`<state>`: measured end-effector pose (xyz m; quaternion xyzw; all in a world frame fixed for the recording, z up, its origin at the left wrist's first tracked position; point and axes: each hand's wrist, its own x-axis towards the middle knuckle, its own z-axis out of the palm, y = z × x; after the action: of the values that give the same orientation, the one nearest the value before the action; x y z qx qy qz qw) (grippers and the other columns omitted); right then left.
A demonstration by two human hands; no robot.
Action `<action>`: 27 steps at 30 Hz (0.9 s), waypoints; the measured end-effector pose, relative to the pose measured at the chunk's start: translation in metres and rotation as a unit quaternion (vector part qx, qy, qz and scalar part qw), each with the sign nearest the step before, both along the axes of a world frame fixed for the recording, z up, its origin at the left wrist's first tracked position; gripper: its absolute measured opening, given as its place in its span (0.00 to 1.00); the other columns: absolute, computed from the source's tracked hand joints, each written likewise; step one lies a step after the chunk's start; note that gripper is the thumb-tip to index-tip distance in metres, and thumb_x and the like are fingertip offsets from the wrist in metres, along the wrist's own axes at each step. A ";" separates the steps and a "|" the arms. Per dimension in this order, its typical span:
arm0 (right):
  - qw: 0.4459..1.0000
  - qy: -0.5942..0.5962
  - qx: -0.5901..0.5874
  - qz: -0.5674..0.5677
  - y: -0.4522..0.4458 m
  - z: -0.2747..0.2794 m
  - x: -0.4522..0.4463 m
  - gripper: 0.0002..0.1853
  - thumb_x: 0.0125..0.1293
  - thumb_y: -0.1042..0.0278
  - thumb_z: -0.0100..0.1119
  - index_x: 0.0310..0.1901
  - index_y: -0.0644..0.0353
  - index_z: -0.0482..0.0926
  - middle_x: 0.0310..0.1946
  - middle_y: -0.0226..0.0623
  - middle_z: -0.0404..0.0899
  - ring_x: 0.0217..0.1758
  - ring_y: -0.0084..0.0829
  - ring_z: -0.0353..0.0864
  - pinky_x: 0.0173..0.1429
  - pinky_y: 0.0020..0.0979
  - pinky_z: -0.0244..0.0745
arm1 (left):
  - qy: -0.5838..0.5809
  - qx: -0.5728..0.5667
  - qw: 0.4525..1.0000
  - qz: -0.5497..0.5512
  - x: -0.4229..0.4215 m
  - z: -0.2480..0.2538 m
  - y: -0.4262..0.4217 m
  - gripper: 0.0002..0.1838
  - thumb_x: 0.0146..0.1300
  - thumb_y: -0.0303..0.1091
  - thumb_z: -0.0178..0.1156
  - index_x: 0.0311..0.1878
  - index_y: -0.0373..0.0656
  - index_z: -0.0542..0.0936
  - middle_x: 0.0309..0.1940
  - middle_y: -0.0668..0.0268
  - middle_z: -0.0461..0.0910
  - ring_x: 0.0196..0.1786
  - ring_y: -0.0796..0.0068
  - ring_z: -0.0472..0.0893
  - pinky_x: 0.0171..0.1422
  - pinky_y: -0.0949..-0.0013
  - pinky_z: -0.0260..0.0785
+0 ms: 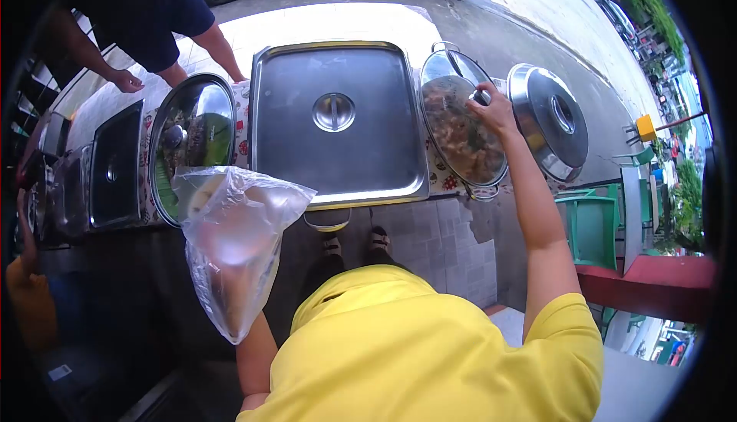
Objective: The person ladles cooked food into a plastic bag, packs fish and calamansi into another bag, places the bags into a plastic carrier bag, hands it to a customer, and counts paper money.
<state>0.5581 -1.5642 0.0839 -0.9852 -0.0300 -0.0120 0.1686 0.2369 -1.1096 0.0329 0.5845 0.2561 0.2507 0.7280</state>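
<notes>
My right hand [494, 109] is closed around the black knob of a glass lid [461, 142]. Under the lid, pieces of brown food show in an oval metal pan; I cannot tell whether the lid is fully seated. At the left, a clear plastic bag [238, 249] covers my left hand [230, 284], which holds it up in front of me. Something pale and rounded shows through the plastic, and the fingers are blurred behind it. Between my hands lies a large rectangular steel pan with a flat lid [295, 153] and a centre handle.
An oval glass-lidded pan [226, 123] with green leaf stands left, a domed steel lid [541, 107] right. Further left is a dark rectangular lidded tray [115, 169]. A person [165, 19] stands across the table. Green chairs [589, 226] and a red table [652, 280] are right.
</notes>
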 end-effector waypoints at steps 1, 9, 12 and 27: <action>1.000 0.000 0.013 0.015 -0.004 -0.001 0.005 0.24 0.48 0.48 0.65 0.44 0.50 0.75 0.39 0.51 0.80 0.46 0.50 0.78 0.52 0.41 0.71 | 0.002 0.004 1.000 0.009 -0.001 0.001 -0.007 0.21 0.59 0.32 0.57 0.57 0.39 0.69 0.49 0.59 0.75 0.49 0.70 0.75 0.55 0.66 0.70; 0.993 -0.025 0.116 0.028 -0.004 0.040 0.016 0.20 0.48 0.53 0.64 0.39 0.57 0.78 0.24 0.41 0.79 0.28 0.33 0.80 0.38 0.32 0.74 | -0.001 0.007 0.997 0.077 -0.009 0.003 -0.041 0.21 0.60 0.32 0.56 0.57 0.40 0.68 0.50 0.59 0.74 0.50 0.70 0.75 0.55 0.66 0.70; 0.989 -0.033 0.125 0.077 0.022 0.090 0.004 0.20 0.49 0.53 0.64 0.39 0.59 0.78 0.24 0.40 0.79 0.26 0.29 0.80 0.37 0.29 0.74 | -0.007 0.001 0.996 0.085 -0.009 0.000 -0.047 0.21 0.60 0.32 0.56 0.57 0.40 0.68 0.50 0.59 0.74 0.50 0.70 0.75 0.55 0.66 0.70; 0.988 0.059 0.048 0.136 0.281 0.061 -0.057 0.29 0.50 0.47 0.65 0.48 0.58 0.74 0.39 0.47 0.81 0.45 0.45 0.80 0.50 0.40 0.73 | -0.023 -0.023 0.996 0.087 -0.037 -0.008 0.020 0.21 0.61 0.32 0.55 0.58 0.40 0.67 0.51 0.59 0.74 0.51 0.70 0.74 0.55 0.66 0.70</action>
<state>0.5012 -1.2828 0.1447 -0.9617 -0.1535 0.0675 0.2168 0.2003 -1.0894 0.0248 0.5372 0.2947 0.3201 0.7225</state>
